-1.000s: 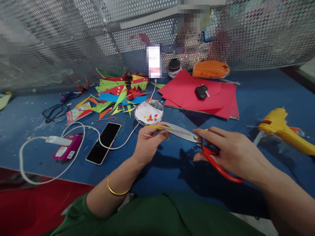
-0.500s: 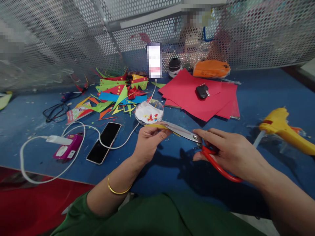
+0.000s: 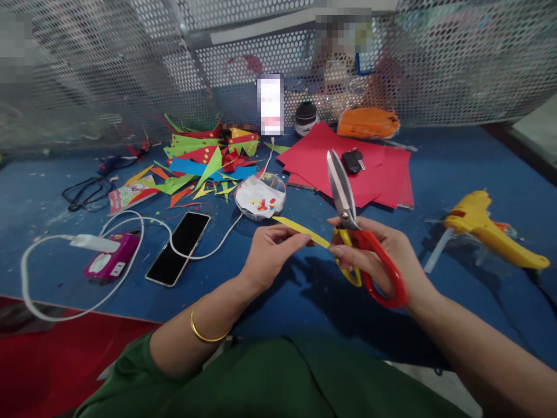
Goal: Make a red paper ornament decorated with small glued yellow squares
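Note:
A narrow yellow paper strip is pinched between the thumb and fingers of my left hand. Its right end meets the fingertips of my right hand. That hand also holds scissors with red and yellow handles, their blades pointing up and away, nearly closed and off the strip. Just beyond my left hand stands a round clear dish with white paper and small red and yellow bits in it.
Coloured paper scraps lie at the back left, red sheets with keys at the back. A phone, purple box and white cable are on the left. A yellow glue gun lies at the right.
The scissors have swung from pointing left along the strip to pointing upward, away from it. My right fingertips have come to the strip's right end, and more of the strip shows.

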A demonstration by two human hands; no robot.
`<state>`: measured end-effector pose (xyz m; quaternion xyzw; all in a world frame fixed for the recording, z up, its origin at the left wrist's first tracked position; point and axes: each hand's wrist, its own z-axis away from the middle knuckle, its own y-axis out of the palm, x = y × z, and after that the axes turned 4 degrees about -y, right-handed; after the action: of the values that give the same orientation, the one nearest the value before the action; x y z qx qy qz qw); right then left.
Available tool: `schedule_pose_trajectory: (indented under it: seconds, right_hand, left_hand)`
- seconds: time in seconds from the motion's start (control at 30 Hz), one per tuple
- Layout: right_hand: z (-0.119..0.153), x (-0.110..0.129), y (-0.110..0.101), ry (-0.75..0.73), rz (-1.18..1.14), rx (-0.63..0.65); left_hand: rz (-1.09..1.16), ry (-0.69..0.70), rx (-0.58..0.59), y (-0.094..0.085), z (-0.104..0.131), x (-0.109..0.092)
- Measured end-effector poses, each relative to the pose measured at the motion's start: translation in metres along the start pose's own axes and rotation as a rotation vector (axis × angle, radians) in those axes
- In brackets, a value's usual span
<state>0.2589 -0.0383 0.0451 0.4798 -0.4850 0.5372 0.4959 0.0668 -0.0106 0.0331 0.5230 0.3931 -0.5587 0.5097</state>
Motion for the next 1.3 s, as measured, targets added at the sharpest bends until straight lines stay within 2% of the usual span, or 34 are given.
schedule_pose_trajectory:
  seconds: [0.17, 0.3, 0.43, 0.57, 0.8, 0.9, 1.0, 1.07, 1.17, 1.3]
  right_hand:
    - [-0.001, -0.002, 0.010, 0.088, -0.109, 0.003]
    - [-0.002, -0.009, 0.005, 0.128, -0.252, 0.026]
    - [-0.005, -0.014, 0.002, 0.228, -0.374, 0.149]
    - [-0.006, -0.010, 0.004, 0.297, -0.411, 0.275]
    - [-0.007, -0.007, 0.002, 0.315, -0.395, 0.302]
    - [-0.004, -0.008, 0.000, 0.271, -0.359, 0.240]
    - [-0.001, -0.005, -0.001, 0.125, -0.241, 0.049]
    - [0.000, -0.002, -0.001, 0.013, -0.135, -0.033]
    - [0.000, 0.000, -0.001, -0.077, -0.070, -0.035]
    - [0.001, -0.009, 0.002, -0.096, -0.031, 0.038]
  left_hand:
    - [-0.078, -0.024, 0.069, 0.003, 0.003, 0.003]
    - [0.044, -0.017, 0.163, 0.004, 0.002, 0.003]
    - [0.163, -0.040, 0.267, 0.006, 0.001, 0.005]
    - [0.151, -0.016, 0.257, 0.007, 0.000, 0.007]
    - [0.035, 0.037, 0.249, 0.008, 0.001, -0.001]
    - [0.037, 0.020, 0.197, 0.008, 0.001, -0.002]
    - [0.042, -0.048, 0.126, 0.007, 0.000, 0.000]
    - [0.069, -0.117, 0.096, 0.007, 0.000, 0.002]
    - [0.119, -0.224, 0.103, 0.007, 0.001, 0.005]
    - [0.150, -0.292, 0.136, 0.009, 0.003, 0.006]
